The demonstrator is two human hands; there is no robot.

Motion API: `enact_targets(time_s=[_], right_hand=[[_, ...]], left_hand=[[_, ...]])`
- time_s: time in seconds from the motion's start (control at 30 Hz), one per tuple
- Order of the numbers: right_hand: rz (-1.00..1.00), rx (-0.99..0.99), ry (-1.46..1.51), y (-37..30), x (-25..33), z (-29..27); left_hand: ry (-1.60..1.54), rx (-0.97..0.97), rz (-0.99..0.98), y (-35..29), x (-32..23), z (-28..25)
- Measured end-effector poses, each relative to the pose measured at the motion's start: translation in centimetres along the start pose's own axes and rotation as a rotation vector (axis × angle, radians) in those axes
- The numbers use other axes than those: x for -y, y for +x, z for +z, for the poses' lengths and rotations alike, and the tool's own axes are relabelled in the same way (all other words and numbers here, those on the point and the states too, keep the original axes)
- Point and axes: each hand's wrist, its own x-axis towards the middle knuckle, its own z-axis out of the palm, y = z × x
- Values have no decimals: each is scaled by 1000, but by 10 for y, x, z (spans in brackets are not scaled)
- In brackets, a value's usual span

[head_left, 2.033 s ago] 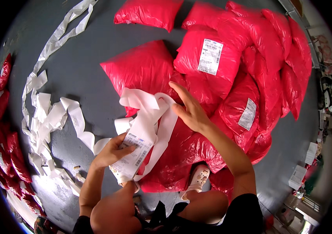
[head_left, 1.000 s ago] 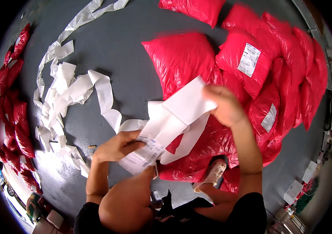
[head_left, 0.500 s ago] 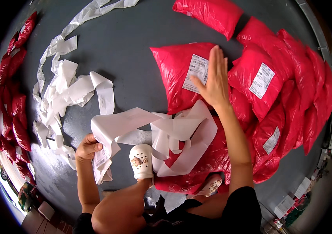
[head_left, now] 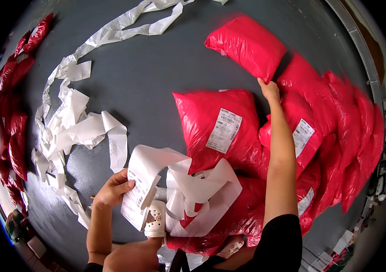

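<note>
My left hand (head_left: 112, 189) pinches a long strip of shipping labels (head_left: 138, 197) between thumb and fingers. The printed end hangs down, while the white strip loops to the right over red parcels. Farther out, my right hand (head_left: 271, 92) is closed on the near corner of a red mailing bag (head_left: 247, 47). Part of its grip is hidden behind the hand. Nearer me lies a plump red mailing bag (head_left: 197, 122) with a white shipping label (head_left: 224, 130) on its top.
On the right is a heap of red bags (head_left: 338, 113), some labelled. A tangled white backing strip (head_left: 72, 122) curves across the grey floor (head_left: 152, 68) at left. More red bags (head_left: 18, 131) line the far left. My white clog (head_left: 155, 220) stands beside the label strip.
My right hand has left the labelled bag's label, reached farther out and taken hold of the far red bag's corner. My left hand has moved slightly right with the label strip.
</note>
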Motion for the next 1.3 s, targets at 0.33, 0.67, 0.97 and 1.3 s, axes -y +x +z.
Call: enact_targets(time_s=[0.33, 0.67, 0.97, 1.3], right_hand=[[-743, 267, 63, -152, 127, -59], [-490, 872, 838, -246, 164, -69], [-1160, 694, 345, -282, 156, -70], [-215, 1337, 995, -163, 142, -104]], left_hand=[[617, -54, -51, 21, -1, 38], [368, 27, 220, 44, 18, 78], [451, 0, 294, 36, 8, 85], [616, 251, 18, 19, -18, 45]])
